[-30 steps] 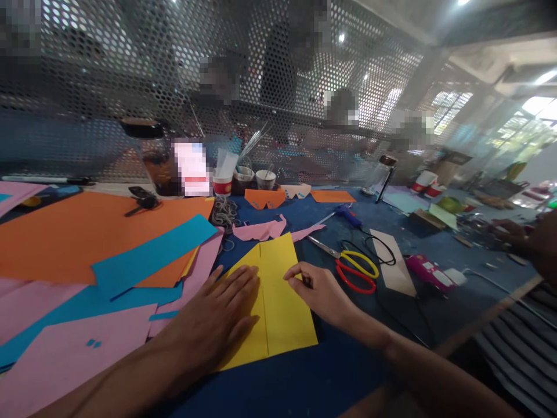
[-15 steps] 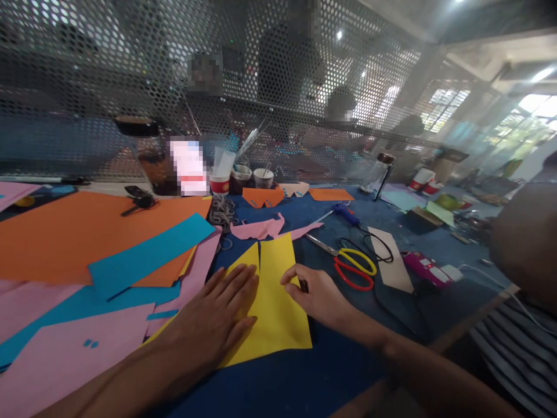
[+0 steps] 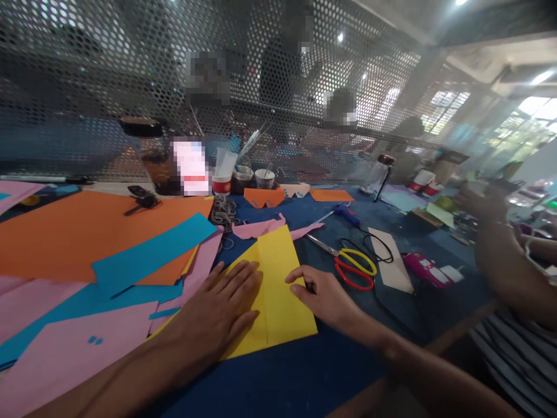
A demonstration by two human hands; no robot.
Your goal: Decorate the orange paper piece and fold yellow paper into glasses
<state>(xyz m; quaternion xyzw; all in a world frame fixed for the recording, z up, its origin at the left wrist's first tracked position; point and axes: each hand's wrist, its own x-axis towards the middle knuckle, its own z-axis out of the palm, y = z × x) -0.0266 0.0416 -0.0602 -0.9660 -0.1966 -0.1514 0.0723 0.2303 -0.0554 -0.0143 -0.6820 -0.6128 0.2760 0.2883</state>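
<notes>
A folded yellow paper [image 3: 278, 290] lies on the blue table top in front of me. My left hand [image 3: 217, 313] rests flat on its left half, fingers stretched out and pressing it down. My right hand [image 3: 324, 296] sits at the paper's right edge with the fingers curled and the fingertips pressing on that edge. Scissors with yellow and red handles [image 3: 352, 267] lie just right of my right hand.
Orange [image 3: 73, 232], teal [image 3: 152, 252] and pink [image 3: 69, 348] sheets cover the table's left. Cups [image 3: 243, 179] and a jar stand by a perforated metal screen. A pink glue gun [image 3: 424, 270] with a black cable lies right. Another person's arm [image 3: 505, 255] moves at far right.
The yellow paper's right flap has been pressed down flatter and the sheet has shifted slightly. The other person at the right has raised an arm.
</notes>
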